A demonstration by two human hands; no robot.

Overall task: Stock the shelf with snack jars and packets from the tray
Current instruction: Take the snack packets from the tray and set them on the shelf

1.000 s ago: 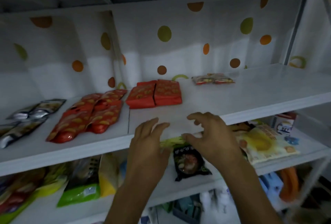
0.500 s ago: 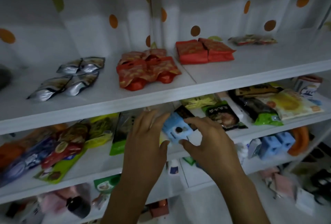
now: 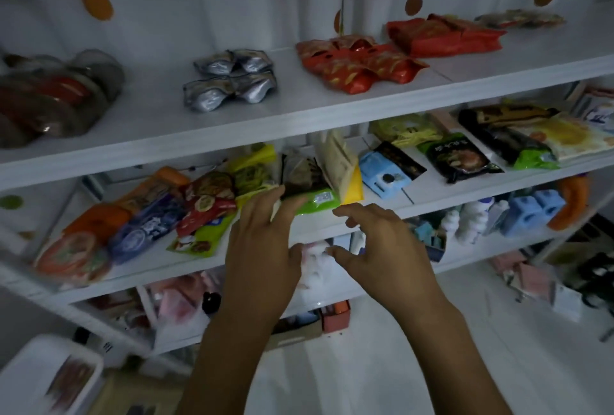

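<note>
A white shelf unit (image 3: 299,122) fills the view, its boards covered with snack packets. My left hand (image 3: 262,242) hangs in front of the second board, fingers straight, tips near a green packet (image 3: 315,200). My right hand (image 3: 378,248) hovers beside it with fingers loosely spread. Neither hand holds anything. On the top board lie red packets (image 3: 358,62), silver pouches (image 3: 229,80) and jars on their side (image 3: 56,99). A white tray (image 3: 43,378) with a packet in it shows blurred at the bottom left.
The second board carries orange, purple and red packets (image 3: 143,215) at the left, a blue box (image 3: 382,177) and dark and green packets (image 3: 465,157) at the right. Lower boards hold white bottles (image 3: 471,218), blue boxes (image 3: 531,210) and pink items. White floor lies below.
The view has swung down and left, so the top board moved up and the tray came into sight. Both hands dropped from the top board's edge to the second board, still holding nothing.
</note>
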